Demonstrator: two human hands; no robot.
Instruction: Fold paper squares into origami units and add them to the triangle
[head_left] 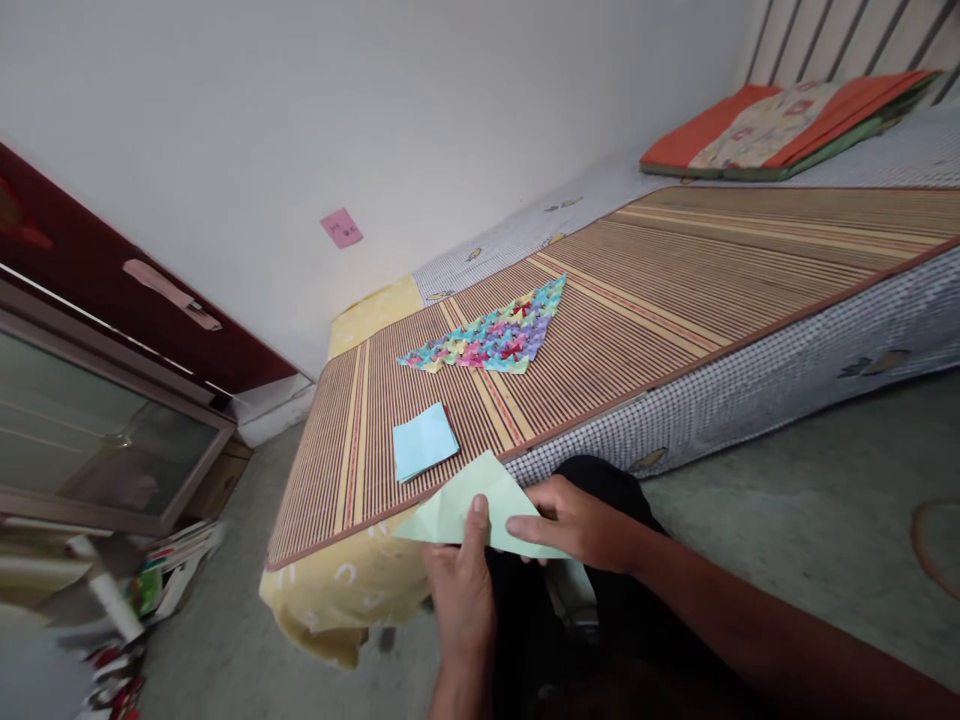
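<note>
A pale green sheet of paper [480, 487], folded into a triangle, is held above my lap at the bed's near edge. My left hand [463, 575] grips its lower edge, the thumb lying on top and the fingers underneath. At the right corner my right hand [574, 522] pinches the same paper, part of its fingers hidden behind it. Just beyond the paper lies a stack of light blue paper squares [424, 442]. Farther back on the mat rests a triangular piece made of many small multicoloured folded paper units [491, 335].
A striped bamboo mat [600, 320] covers the bed. Folded orange and green bedding [780, 125] lies at the far right. A pink note [341, 228] sticks to the wall. On the left stand a glass-fronted cabinet [97, 420] and clutter [127, 590] on the floor.
</note>
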